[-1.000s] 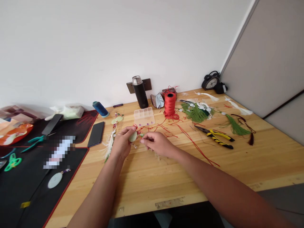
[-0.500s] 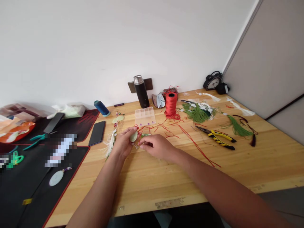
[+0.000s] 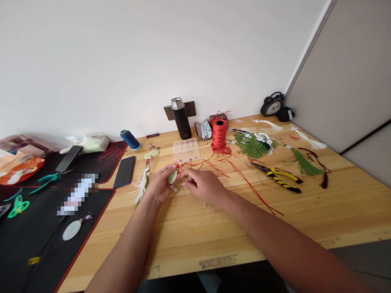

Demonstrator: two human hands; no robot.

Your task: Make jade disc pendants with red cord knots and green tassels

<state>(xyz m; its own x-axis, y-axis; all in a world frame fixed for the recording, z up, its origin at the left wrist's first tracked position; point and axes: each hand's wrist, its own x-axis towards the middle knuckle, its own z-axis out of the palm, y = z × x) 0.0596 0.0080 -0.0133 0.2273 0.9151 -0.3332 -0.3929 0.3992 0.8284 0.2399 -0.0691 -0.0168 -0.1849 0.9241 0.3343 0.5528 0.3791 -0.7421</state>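
My left hand (image 3: 161, 183) is closed on a pale green round pendant (image 3: 172, 176), with red cord at its top and small clear beads hanging below. Close by on the right, my right hand (image 3: 200, 184) has its thumb and fingers bent toward the pendant; a bit of red cord shows at its fingertips. Behind both hands lies a clear compartment box (image 3: 186, 149) with several purple beads at its front edge. Red cords (image 3: 214, 165) are strewn over the wooden table beyond my right hand.
A red cord spool (image 3: 219, 136) and a black flask (image 3: 181, 120) stand at the back. Yellow-black pliers (image 3: 277, 176) and green tassels (image 3: 253, 145) lie right. A phone (image 3: 124, 171), blue thread spool (image 3: 130, 139), white tassel (image 3: 141, 185) and black mat (image 3: 88, 228) are left.
My right hand has shifted slightly up at the fingers, nearer the pendant's right edge, and now covers the small green item that showed between the hands. The view has moved slightly.
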